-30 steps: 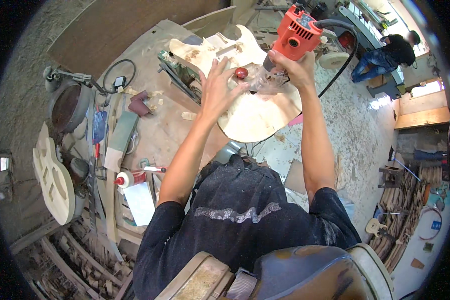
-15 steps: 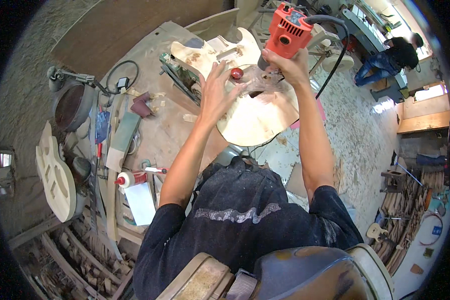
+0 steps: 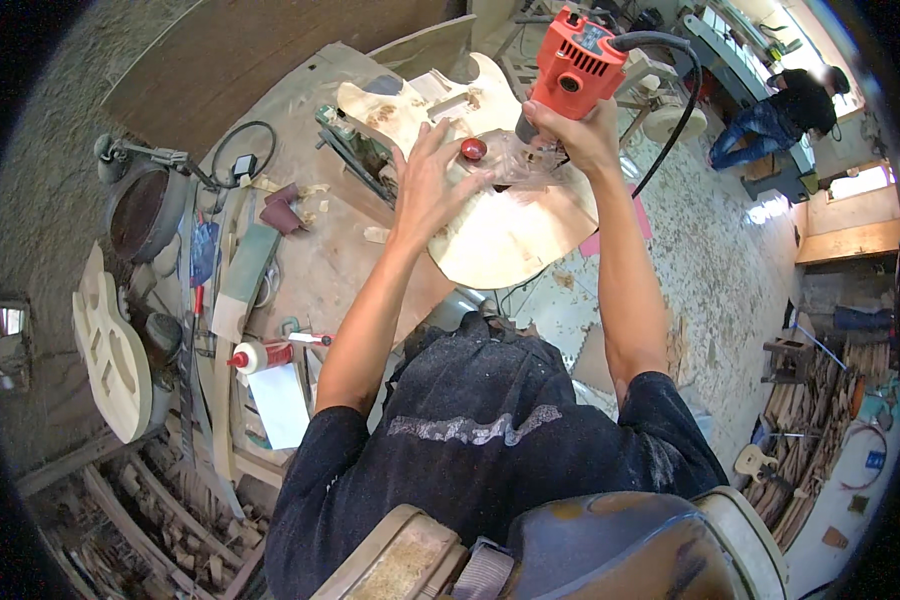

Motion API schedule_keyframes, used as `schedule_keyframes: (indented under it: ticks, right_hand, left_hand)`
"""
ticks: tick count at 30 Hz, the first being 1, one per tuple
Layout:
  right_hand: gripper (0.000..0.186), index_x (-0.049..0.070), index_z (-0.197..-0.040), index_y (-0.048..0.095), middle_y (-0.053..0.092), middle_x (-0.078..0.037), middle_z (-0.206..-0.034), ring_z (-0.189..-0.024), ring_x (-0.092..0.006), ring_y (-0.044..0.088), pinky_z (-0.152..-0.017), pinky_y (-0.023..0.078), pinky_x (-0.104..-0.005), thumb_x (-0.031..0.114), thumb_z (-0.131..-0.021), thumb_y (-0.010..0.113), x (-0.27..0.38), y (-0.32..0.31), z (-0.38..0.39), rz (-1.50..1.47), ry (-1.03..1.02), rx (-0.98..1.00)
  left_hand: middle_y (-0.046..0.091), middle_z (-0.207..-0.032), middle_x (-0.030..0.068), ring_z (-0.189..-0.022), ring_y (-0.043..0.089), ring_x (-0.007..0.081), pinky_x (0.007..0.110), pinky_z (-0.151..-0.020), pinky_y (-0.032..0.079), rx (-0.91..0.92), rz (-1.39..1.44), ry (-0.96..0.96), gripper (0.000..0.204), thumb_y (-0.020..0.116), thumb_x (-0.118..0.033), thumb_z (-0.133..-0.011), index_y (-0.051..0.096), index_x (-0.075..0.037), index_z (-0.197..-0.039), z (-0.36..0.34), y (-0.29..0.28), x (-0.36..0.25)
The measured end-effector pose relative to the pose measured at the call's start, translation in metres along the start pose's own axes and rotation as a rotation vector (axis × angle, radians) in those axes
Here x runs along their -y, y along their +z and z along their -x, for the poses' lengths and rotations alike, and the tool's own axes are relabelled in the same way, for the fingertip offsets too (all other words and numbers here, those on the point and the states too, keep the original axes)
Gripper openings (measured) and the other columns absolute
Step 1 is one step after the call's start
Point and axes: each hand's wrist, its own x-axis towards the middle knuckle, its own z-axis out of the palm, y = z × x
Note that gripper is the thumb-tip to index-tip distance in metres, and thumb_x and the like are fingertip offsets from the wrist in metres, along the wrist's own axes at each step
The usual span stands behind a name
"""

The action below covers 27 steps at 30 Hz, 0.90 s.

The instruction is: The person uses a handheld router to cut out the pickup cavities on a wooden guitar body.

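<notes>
An orange-red trim router (image 3: 573,70) stands over a pale wooden electric guitar body (image 3: 505,245). My right hand (image 3: 582,130) wraps round the lower part of its housing. Under the router lies a clear base plate (image 3: 530,160) with a red knob (image 3: 473,149), spanning the middle of the body. Spread fingers of my left hand (image 3: 432,185) rest beside the knob, with fingertips to its left and the thumb at the plate's near edge. The knob is not wrapped by that hand. The cutter is hidden by the plate and my right hand.
A black cord (image 3: 688,110) loops right from the router. On the workbench (image 3: 335,270) lie brown sandpaper (image 3: 282,208), a red-capped glue bottle (image 3: 260,357) and white paper (image 3: 280,405). Another guitar body (image 3: 115,350) stands far left. A person (image 3: 780,120) sits at the far right.
The guitar body has shifted very slightly left, and my left hand with it. My right hand and the router stay almost in place.
</notes>
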Motion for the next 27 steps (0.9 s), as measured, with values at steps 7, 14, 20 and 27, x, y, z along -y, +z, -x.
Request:
schedule_keyframes:
  ticks: [7, 14, 20, 27]
  right_hand:
    - [0.039, -0.005, -0.106, 0.070, 0.072, -0.009, -0.089, -0.069, -0.0138, 0.067, -0.054, 0.060, -0.0300, 0.014, -0.078, 0.088, 0.005, -0.007, 0.007, 0.062, 0.023, 0.025]
    - [0.038, -0.005, -0.106, 0.070, 0.071, -0.007, -0.087, -0.068, -0.0131, 0.067, -0.054, 0.061, -0.0297, 0.014, -0.078, 0.088, 0.006, -0.008, 0.008, 0.050, 0.034, 0.039]
    - [0.036, 0.000, -0.099, 0.068, 0.070, -0.005, -0.083, -0.063, -0.0124, 0.067, -0.050, 0.056, -0.0270, 0.017, -0.077, 0.090, -0.001, -0.003, 0.002, -0.018, 0.006, 0.005]
    - [0.034, -0.003, -0.100, 0.069, 0.070, -0.005, -0.082, -0.062, -0.0115, 0.065, -0.051, 0.058, -0.0274, 0.014, -0.078, 0.089, -0.001, 0.000, -0.005, -0.024, 0.042, 0.045]
  left_hand:
    - [0.044, -0.158, 0.0225, -0.153, 0.030, 0.0422, 0.071, -0.121, 0.011, 0.036, -0.035, -0.002, 0.061, 0.086, -0.048, -0.075, 0.075, -0.015, -0.125, 0.000, -0.002, -0.002]
    - [0.044, -0.158, 0.0222, -0.153, 0.031, 0.0410, 0.071, -0.121, 0.010, 0.045, -0.039, 0.002, 0.061, 0.085, -0.049, -0.075, 0.075, -0.016, -0.126, 0.001, -0.002, -0.002]
    - [0.045, -0.157, 0.0233, -0.153, 0.031, 0.0404, 0.071, -0.121, 0.009, 0.035, -0.017, -0.016, 0.061, 0.084, -0.047, -0.077, 0.074, -0.013, -0.127, 0.000, -0.001, 0.000]
    - [0.046, -0.156, 0.0243, -0.152, 0.033, 0.0402, 0.071, -0.121, 0.009, 0.017, 0.002, -0.033, 0.061, 0.082, -0.045, -0.079, 0.072, -0.012, -0.129, -0.001, 0.001, 0.000]
